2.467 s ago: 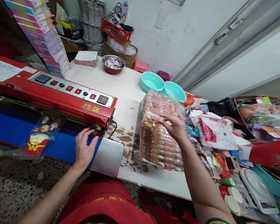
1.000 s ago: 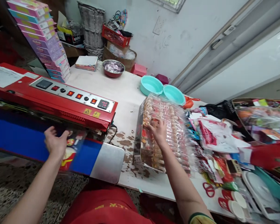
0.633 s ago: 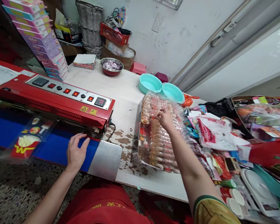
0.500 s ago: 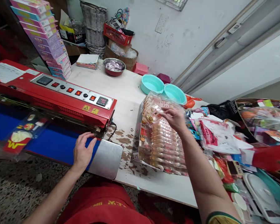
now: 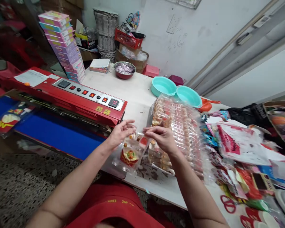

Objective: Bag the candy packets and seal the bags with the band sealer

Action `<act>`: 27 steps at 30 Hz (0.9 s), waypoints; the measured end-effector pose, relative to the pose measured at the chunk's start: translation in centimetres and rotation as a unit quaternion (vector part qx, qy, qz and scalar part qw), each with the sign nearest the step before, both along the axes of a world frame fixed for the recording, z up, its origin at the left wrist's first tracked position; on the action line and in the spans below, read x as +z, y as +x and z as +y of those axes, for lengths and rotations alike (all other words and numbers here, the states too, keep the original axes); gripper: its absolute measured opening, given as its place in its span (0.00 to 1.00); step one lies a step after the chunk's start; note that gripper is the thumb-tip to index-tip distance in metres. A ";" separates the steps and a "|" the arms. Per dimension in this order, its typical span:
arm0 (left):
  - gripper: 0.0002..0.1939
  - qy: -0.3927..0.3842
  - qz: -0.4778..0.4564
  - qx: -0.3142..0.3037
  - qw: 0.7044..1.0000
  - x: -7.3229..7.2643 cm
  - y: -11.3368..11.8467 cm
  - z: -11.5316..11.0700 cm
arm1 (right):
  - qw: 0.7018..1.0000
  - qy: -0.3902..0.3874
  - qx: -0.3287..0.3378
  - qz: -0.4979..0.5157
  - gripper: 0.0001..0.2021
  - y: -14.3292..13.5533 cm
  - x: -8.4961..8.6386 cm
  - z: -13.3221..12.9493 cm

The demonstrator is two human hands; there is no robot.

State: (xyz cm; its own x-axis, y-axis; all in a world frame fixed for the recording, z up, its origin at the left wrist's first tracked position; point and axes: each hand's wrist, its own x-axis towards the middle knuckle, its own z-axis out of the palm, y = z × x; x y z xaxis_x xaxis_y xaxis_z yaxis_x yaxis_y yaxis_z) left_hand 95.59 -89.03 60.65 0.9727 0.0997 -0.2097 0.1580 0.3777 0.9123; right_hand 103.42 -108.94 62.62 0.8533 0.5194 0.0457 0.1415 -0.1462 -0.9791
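Note:
Between my hands hangs a clear plastic packet [image 5: 130, 154] with a red and yellow food-themed insert. My left hand [image 5: 120, 134] pinches its upper left edge, and my right hand [image 5: 161, 137] grips its upper right corner between thumb and fingers. Just right of the packet, a box [image 5: 178, 136] holds several similar clear packets in rows. To the left stands a red sealing machine [image 5: 85, 106] with lit switches and a blue belt [image 5: 59, 136]. Another packet [image 5: 10, 118] lies on the belt's far left part.
Two turquoise basins [image 5: 163, 85] and a steel bowl [image 5: 124, 69] stand at the back of the white table [image 5: 136, 109]. A tall stack of small boxes [image 5: 64, 47] rises behind the machine. Bags and loose packaging [image 5: 235, 139] crowd the right side.
My right hand has moved left from the box, bringing a packet with it. My left hand has left the belt's end and taken hold of it. The belt's packet has moved farther left.

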 end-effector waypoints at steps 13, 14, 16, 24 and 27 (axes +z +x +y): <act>0.19 -0.009 0.177 0.281 0.943 -10.3 -1.1 1.9 | 0.978 0.022 -0.078 0.192 0.17 -2.7 -10.0 6.8; 0.19 -0.016 0.186 0.273 0.944 -10.4 -1.2 2.3 | 0.974 0.027 -0.080 0.208 0.18 -2.8 -10.4 7.1; 0.21 -0.031 0.199 0.255 0.946 -10.1 -1.5 3.2 | 0.967 0.035 -0.083 0.237 0.19 -2.8 -10.9 7.5; 0.32 -0.051 0.233 -0.023 0.971 -8.9 -6.8 5.3 | 0.948 0.066 -0.191 0.248 0.20 -2.1 -11.4 5.7; 0.32 -0.050 0.227 -0.083 0.969 -9.0 -8.6 5.1 | 0.951 0.045 -0.197 0.234 0.19 -2.2 -11.4 4.4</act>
